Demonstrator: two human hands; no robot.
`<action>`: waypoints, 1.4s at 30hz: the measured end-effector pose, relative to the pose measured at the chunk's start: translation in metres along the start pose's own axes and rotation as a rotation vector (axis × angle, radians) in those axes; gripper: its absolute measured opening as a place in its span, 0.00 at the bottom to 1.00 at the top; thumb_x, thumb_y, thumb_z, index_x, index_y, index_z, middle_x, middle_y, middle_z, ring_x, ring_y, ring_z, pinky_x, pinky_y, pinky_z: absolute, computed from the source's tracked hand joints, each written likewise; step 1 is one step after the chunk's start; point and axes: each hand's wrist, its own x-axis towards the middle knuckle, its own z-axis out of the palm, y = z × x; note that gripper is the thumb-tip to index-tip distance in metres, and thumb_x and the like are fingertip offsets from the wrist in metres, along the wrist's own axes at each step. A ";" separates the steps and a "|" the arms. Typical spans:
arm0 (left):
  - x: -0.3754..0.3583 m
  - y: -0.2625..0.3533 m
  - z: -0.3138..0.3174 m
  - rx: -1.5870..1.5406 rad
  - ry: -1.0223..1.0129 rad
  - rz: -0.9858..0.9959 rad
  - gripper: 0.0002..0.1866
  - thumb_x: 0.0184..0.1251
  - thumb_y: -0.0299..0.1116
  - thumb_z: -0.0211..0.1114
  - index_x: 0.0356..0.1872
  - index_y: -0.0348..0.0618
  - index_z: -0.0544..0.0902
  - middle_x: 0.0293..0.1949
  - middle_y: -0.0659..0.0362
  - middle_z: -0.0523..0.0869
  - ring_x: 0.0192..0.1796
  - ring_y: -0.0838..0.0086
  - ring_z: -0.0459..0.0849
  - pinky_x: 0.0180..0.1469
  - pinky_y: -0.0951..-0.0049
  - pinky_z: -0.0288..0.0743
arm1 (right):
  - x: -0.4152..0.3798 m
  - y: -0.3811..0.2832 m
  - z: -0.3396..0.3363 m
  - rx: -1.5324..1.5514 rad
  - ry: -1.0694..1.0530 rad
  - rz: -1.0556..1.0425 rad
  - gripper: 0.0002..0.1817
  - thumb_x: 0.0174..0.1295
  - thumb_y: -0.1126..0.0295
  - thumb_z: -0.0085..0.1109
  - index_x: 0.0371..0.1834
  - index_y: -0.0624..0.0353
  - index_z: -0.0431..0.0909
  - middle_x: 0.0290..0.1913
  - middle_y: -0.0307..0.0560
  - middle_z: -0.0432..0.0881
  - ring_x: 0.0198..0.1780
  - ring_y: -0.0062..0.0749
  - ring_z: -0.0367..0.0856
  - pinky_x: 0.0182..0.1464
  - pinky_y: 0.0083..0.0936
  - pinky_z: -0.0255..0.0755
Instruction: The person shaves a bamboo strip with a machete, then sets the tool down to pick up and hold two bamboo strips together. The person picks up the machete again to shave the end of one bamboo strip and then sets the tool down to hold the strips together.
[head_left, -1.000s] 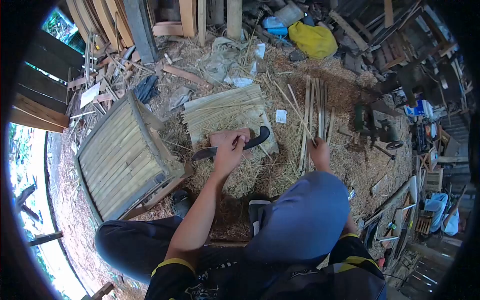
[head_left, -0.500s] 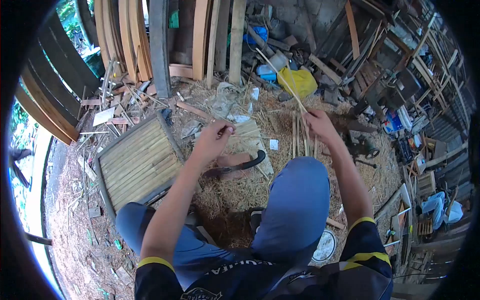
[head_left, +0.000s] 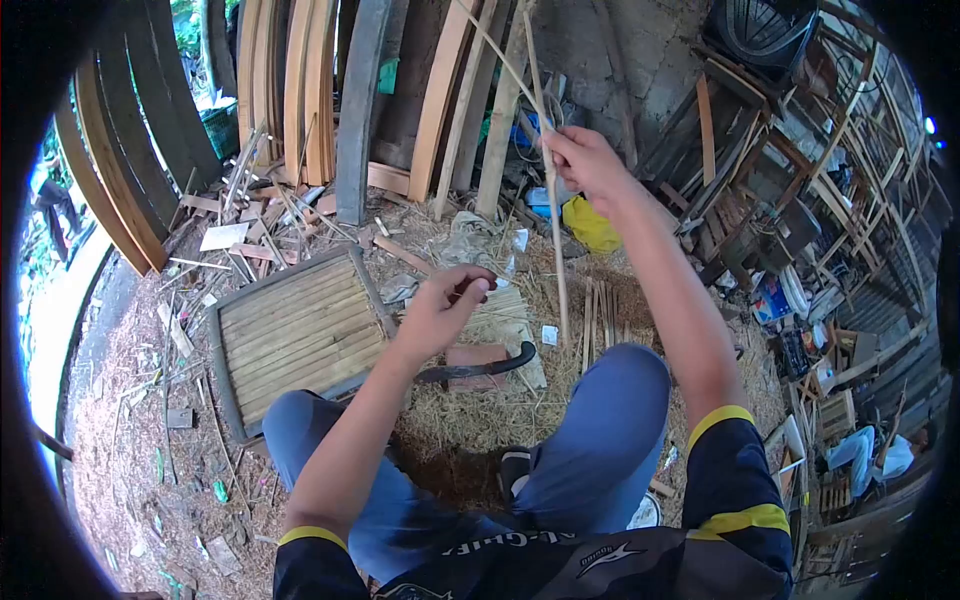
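- Right hand [head_left: 590,165]: grip is closing on thin strips [head_left: 557,220], thumb and fingertips pinching; the hand is holding them up at the far side, right of centre.
- Strips: two are fanning out above the fingers, one leaning far left, one standing near-upright. One length is running down below the hand, its low end sitting near the strip bundle [head_left: 600,312]. Cannot tell if that end is touching the floor.
- Left hand [head_left: 445,312]: fingers are curling loosely, nothing showing in them. Cannot tell if anything thin is being pinched there.
- Below the left hand: knife [head_left: 490,369] is lying across a reddish block [head_left: 472,354], handle pointing right. Neither hand is touching it.
- Pale slatted piece [head_left: 515,318] is lying just beyond the block; slatted panel [head_left: 300,325] with a dark frame is resting at left, apart from both hands.
- Doing the hold well, my read: pinching firm but not bending hard, since strips this thin are probably flexing and splintering easily.
- Long lower length is likely swinging; steadying it with the left hand would help, as would lifting its end clear of the bundle.
- Watch the left forearm: it is passing close over the blade end in this view.
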 end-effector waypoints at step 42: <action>-0.010 -0.033 -0.007 -0.642 0.330 -0.519 0.14 0.80 0.33 0.58 0.61 0.46 0.77 0.40 0.63 0.80 0.27 0.83 0.70 0.27 0.79 0.65 | -0.085 0.097 0.034 0.382 0.098 0.223 0.05 0.71 0.68 0.65 0.43 0.55 0.82 0.33 0.31 0.79 0.32 0.17 0.75 0.34 0.21 0.69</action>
